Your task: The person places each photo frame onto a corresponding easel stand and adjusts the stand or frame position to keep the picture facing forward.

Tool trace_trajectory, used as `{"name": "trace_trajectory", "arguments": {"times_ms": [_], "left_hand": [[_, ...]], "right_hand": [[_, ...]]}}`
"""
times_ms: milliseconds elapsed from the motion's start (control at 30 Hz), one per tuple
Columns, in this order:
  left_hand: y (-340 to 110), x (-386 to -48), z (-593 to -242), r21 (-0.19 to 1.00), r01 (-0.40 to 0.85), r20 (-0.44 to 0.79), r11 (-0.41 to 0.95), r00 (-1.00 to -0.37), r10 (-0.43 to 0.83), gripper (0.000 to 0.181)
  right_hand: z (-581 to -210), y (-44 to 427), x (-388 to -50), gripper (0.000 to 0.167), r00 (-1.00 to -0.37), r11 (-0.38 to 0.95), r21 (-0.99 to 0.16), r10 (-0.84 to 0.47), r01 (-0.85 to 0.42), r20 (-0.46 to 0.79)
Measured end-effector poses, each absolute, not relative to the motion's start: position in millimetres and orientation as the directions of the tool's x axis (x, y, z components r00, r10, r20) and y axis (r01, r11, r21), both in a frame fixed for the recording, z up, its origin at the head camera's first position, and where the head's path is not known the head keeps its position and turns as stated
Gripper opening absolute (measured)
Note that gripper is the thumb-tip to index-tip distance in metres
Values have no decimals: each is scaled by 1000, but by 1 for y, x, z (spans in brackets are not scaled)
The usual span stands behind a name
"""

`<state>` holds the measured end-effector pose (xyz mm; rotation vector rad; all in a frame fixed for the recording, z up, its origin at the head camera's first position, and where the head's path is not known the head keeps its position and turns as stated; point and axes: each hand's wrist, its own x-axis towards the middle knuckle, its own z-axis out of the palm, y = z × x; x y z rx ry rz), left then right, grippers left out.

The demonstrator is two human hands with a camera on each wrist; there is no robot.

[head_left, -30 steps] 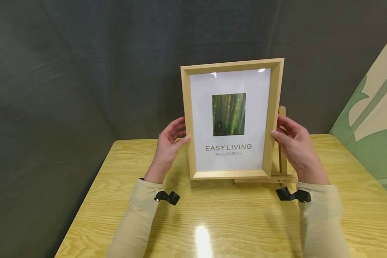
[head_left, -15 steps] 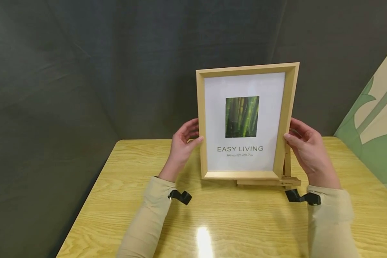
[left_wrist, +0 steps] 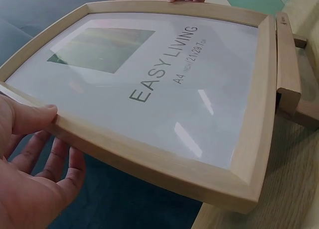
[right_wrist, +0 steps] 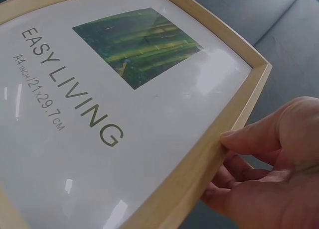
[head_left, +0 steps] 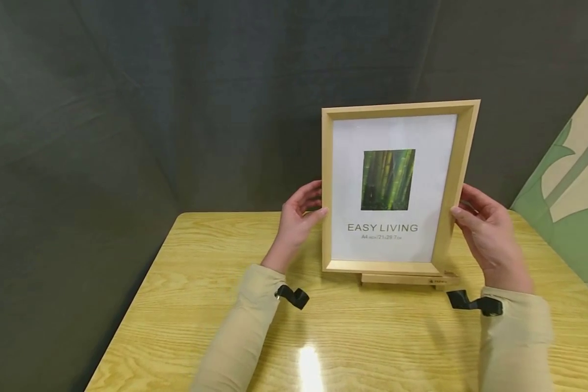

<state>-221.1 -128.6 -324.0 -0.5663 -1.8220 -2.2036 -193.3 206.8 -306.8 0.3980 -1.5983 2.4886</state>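
And here's the wooden picture frame [head_left: 327, 185], up at three o'clock in the head view, front facing the wearer, held in two hands. The left hand [head_left: 299, 218] is clamped on its side between eight and nine o'clock, thumb to the front, fingers reaching behind. Over between three and four o'clock, the right hand [head_left: 492, 226] is clamped on the opposite side, again thumb in front, fingers tucked back.

Inside the frame, a white sheet [head_left: 344, 179] carries a green bamboo picture [head_left: 388, 180] near its middle, and at six o'clock below that, the lettering [head_left: 383, 227] "EASY LIVING".

Look just under the frame, about six o'clock: the ledge of a wooden stand [head_left: 402, 279], on the yellow table [head_left: 215, 272]. The frame's bottom left corner hangs out past that ledge; whether the two touch, I can't tell!

Cream sleeves cover both arms, the left one [head_left: 245, 332] at seven o'clock from the frame, the right one [head_left: 514, 343] at five. Dark cloth [head_left: 235, 109] behind, and a leafy panel [head_left: 568, 218] out at three.
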Motion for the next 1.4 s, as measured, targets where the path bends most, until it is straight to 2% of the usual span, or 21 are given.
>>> {"name": "trace_trajectory", "arguments": {"times_ms": [267, 867, 1133, 1267, 1400], "left_hand": [[-118, -225, -323, 908, 382, 403, -173, -909, 107, 54], [-108, -226, -328, 934, 293, 334, -206, -921, 202, 55], [-114, -214, -326, 964, 214, 250, -159, -931, 266, 52], [-119, -203, -329, 981, 166, 189, -105, -938, 290, 50], [-122, -203, -346, 987, 137, 157, -83, -939, 305, 49]], "right_hand": [[-308, 215, -194, 49, -971, -354, -907, 23, -230, 237], [-310, 231, -199, 51, -975, -421, -881, 40, -214, 217], [-318, 239, -197, 44, -983, -490, -856, 3, -164, 186], [-327, 245, -196, 39, -977, -527, -838, -57, -144, 204], [-336, 251, -193, 40, -973, -500, -861, -136, -94, 185]]}}
